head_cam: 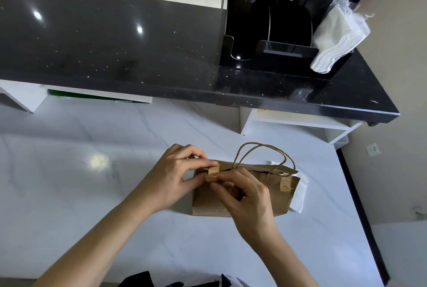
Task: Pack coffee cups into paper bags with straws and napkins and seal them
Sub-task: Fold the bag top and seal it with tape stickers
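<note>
White marble counter [92,194], left hand [172,177] and right hand [245,196] pinching sticker [213,173] on paper bag [208,203]

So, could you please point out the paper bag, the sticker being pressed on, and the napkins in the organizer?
paper bag [208,203]: head view, lower left of its front face.
sticker [213,173]: head view, its middle, folded over the bag's top edge.
napkins [335,39]: head view, middle of the wrapped stack.

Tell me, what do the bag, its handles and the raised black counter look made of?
Bag: brown kraft paper by the look, matte, creased. Handles: apparently twisted paper cord, same tan, holding stiff loops. Raised counter: probably polished stone or quartz, glossy black with pale flecks and mirrored lamp glare.
</note>
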A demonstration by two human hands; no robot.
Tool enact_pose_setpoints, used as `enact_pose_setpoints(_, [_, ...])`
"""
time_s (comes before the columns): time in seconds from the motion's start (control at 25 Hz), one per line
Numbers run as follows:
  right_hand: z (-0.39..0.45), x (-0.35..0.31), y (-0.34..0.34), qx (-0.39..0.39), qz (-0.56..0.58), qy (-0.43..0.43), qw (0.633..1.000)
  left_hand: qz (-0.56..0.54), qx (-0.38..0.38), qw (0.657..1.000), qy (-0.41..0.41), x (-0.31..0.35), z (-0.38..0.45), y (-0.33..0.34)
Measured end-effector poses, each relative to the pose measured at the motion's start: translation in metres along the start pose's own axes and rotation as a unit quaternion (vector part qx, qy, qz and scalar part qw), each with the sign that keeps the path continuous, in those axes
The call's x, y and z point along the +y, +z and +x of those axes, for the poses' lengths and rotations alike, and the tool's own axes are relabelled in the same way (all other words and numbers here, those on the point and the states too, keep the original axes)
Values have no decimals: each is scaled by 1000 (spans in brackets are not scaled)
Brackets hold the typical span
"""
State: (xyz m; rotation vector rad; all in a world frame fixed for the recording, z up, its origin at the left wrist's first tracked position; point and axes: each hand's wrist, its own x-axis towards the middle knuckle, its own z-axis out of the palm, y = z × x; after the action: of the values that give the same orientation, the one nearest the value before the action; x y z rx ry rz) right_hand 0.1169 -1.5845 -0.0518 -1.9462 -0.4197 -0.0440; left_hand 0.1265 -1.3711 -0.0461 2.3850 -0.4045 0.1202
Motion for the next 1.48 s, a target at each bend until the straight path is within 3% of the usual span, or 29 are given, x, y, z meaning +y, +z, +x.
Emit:
enact_pose_setpoints(0.24, [-5, 9, -5, -19, -44, -31, 998, 8, -5, 1000, -1, 1, -1, -3])
enact_pose_setpoints(0.8, [-12, 15, 0, 19, -123, -56, 991, 62, 5, 998, 19, 10, 0, -5])
enact_pose_setpoints(1.12, [-16, 19, 2, 10, -157, -59, 986, 177, 60, 978, 98, 15, 3, 0])
enact_pose_setpoints(1.48, [-21, 15, -3, 7, -155, -60, 986, 134, 101, 982, 81, 21, 0, 11])
